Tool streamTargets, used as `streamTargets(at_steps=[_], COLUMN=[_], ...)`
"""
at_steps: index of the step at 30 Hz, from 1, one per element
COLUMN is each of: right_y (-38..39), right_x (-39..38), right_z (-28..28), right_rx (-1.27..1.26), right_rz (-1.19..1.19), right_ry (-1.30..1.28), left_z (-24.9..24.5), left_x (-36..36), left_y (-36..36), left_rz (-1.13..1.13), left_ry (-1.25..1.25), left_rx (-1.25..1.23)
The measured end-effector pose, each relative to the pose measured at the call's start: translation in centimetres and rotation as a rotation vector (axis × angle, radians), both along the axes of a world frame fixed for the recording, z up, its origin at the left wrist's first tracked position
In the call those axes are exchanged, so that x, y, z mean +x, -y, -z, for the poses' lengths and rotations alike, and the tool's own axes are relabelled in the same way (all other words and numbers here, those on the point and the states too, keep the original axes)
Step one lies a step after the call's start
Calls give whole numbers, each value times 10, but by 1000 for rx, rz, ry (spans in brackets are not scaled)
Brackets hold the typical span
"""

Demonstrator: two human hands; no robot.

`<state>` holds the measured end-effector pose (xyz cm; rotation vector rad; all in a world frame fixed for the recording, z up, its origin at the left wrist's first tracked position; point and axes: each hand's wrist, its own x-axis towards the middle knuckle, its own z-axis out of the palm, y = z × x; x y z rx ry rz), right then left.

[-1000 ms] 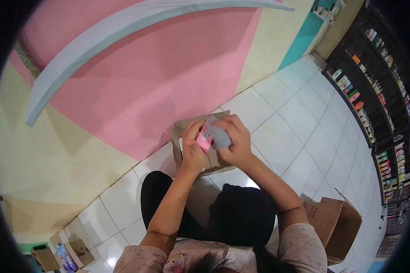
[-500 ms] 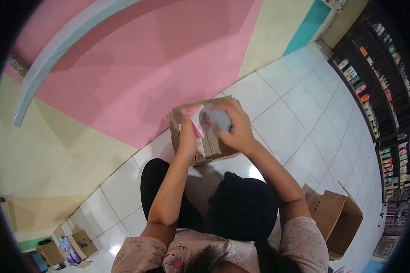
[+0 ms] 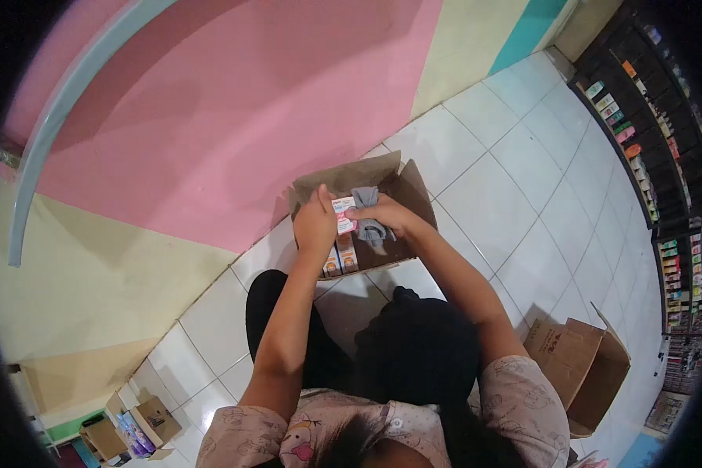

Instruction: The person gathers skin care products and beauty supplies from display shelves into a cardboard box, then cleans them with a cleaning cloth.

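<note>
Over an open cardboard box [image 3: 408,187] on the tiled floor, my left hand [image 3: 317,222] is closed on the left side of a small pink and white box [image 3: 344,215]. My right hand [image 3: 384,216] has a grey cloth [image 3: 369,228] in its grip, with the thumb against the right side of the small box. The cloth hangs down over the carton. Inside the carton, near its front left corner, stand white boxes with orange pictures [image 3: 347,256].
A second open carton [image 3: 573,359] stands on the floor at the right. Dark shelves [image 3: 639,132] with products line the far right. At the lower left are cartons [image 3: 157,421] with purple packs [image 3: 135,435]. A pink wall [image 3: 242,109] rises behind the box.
The cloth, lifted and blurred before, now hangs lower from my right hand. The small box has turned its printed face upward, and my right thumb now touches it. The camera view has shifted slightly.
</note>
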<state>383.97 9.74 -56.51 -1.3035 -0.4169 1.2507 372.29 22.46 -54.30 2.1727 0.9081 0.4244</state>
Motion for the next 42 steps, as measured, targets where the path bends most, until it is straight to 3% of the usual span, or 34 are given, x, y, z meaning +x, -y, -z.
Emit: streamTargets(at_steps=[2,5,6,8,12,14,18,21,24,26,30,32,33,34,35,36,39,42], right_y=[-8,-24,-32,-47,-61,-67,-64,-59,-56,-57,-40,-15,-3,4,12,16,33,35], right_x=[12,37,48,53,51,42,31,28,32,35,48,50,70,78,65,71,90,127], right_z=[16,71,87,98,113,131,156,162,164,154,79,5,36,21,-83,-131,-261,-346], right_rx=[-96,-426,-654,-718,-758,-801,-647,-695,-542,-649,-765,-500,-315,-326,-262,-214,-1,360], right_rz=[32,122,18,-45,-45,-11,172,171,192,140,-169,-220,-141,-30,-30,145,557,857], right_ry=[-30,335,567,709,843,753,738,983,734,682,545,669,664,630,614,610,649,1016], left_z=[-20,-4,-2,3,15,15,5,-2,-7,-10,-1,2,-8,-28,-44,-56,-88,-105], left_x=[-2,-20,-24,-35,-43,-41,-40,-38,-33,-31,-38,-41,-40,-36,-32,-29,-21,-23], left_y=[2,-21,-21,-20,-17,-17,-17,-13,-11,-8,-10,-17,-20,-21,-23,-24,-26,-21], left_rz=[-24,102,100,98,158,141,155,157,158,143,135,149,201,239,254,271,353,370], left_ry=[-162,2,14,33,7,39,-5,12,-14,-70,-69,-12,18,27,71,103,246,317], left_rx=[191,476,536,651,273,75,128,70,-5,-23,154,366,324,309,316,317,262,198])
